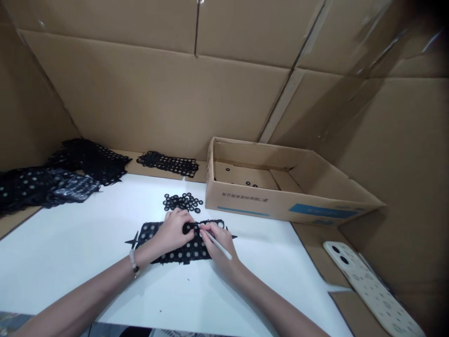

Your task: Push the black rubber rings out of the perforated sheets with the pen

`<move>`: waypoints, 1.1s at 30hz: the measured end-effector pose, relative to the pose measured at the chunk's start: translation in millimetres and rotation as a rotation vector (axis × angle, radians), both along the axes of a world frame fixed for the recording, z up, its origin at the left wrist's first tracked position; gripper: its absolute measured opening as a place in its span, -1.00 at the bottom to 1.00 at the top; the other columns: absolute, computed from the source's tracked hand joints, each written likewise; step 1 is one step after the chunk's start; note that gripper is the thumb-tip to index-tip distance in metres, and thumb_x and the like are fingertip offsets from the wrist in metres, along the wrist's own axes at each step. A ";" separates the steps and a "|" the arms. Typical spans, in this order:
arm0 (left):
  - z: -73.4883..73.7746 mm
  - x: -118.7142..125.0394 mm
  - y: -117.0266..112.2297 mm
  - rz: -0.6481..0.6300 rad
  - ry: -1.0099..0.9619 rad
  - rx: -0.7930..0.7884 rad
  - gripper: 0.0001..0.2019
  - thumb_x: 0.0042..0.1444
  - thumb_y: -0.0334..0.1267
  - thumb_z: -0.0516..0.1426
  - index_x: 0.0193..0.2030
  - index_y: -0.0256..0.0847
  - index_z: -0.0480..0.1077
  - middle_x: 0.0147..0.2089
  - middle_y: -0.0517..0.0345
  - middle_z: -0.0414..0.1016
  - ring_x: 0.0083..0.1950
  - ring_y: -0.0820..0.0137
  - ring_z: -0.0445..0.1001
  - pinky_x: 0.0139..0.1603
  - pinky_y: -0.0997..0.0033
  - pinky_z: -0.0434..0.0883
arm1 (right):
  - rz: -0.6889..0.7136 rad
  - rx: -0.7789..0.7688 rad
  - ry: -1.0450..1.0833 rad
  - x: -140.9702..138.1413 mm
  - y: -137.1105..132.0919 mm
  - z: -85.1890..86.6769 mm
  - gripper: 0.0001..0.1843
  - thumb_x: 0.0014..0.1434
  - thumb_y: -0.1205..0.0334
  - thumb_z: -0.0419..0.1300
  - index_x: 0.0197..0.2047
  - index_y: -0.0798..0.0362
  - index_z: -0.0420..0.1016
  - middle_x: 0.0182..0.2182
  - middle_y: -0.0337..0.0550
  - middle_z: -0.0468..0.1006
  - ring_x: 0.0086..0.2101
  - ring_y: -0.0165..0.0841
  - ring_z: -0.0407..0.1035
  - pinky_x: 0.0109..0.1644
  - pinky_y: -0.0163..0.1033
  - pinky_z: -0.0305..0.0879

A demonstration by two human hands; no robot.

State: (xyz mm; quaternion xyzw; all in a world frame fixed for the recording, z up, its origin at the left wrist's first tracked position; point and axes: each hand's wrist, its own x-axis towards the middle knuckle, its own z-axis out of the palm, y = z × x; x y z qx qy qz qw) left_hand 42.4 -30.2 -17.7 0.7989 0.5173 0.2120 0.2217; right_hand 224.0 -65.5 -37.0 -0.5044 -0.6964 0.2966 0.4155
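Observation:
A black sheet [180,255] with rows of pale round spots lies flat on the white table in front of me. My right hand [220,241] grips a slim white pen-like tool [221,248], its tip at the sheet's upper part. Across the sheet's upper left rests my left hand [175,231], thumb and forefinger closed on the black material beside the tool's tip. Its other fingers are curled, hiding part of the sheet. Just beyond that hand is a loose pile of small black rings [182,201] with pale centres.
An open cardboard box [245,203] at the back right has a few black rings inside. Perforated black sheets [168,163] lie at the back, more black sheets [49,189] at the left. A phone in a pale case [372,290] is at the right. Cardboard walls [157,93] surround the table.

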 end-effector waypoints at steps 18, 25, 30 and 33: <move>-0.5 14.0 -2.8 0.227 -0.175 -0.192 -0.90 -0.04 -0.27 0.14 -0.52 -0.20 0.37 -0.32 0.21 0.54 -0.05 0.20 0.34 0.02 0.13 0.05 | 0.024 0.023 -0.090 -6.6 -2.9 -5.9 -0.83 0.25 0.20 0.04 -0.26 0.00 0.44 -0.32 -0.14 0.63 -0.34 -0.27 0.52 -0.25 -0.24 0.37; 5.7 13.1 -13.7 0.251 0.049 -0.047 -0.86 0.02 -0.27 0.08 -0.24 -0.16 0.36 -0.10 0.10 0.41 -0.02 0.20 0.25 -0.03 0.16 0.13 | 0.070 -0.017 -0.093 -5.4 -0.8 -4.6 -0.81 0.29 0.20 0.00 -0.24 0.00 0.42 -0.31 -0.17 0.61 -0.30 -0.27 0.51 -0.21 -0.23 0.34; 3.6 12.8 -14.6 0.220 0.220 0.102 -0.89 0.07 -0.26 0.06 -0.42 -0.21 0.34 -0.26 0.03 0.44 -0.09 0.15 0.26 -0.08 0.12 0.11 | 0.106 -0.028 -0.089 -5.3 -3.4 -1.0 -0.79 0.32 0.18 -0.02 -0.23 0.00 0.42 -0.31 -0.18 0.59 -0.29 -0.28 0.49 -0.19 -0.22 0.32; 1.5 14.4 -12.8 0.188 0.233 0.081 -0.76 0.10 -0.27 0.03 -0.57 -0.22 0.32 -0.41 0.01 0.47 -0.15 0.16 0.29 -0.11 0.11 0.09 | 0.114 -0.023 -0.091 -5.8 -5.6 3.3 -0.79 0.31 0.19 -0.01 -0.24 0.00 0.44 -0.34 -0.18 0.59 -0.34 -0.29 0.49 -0.23 -0.23 0.33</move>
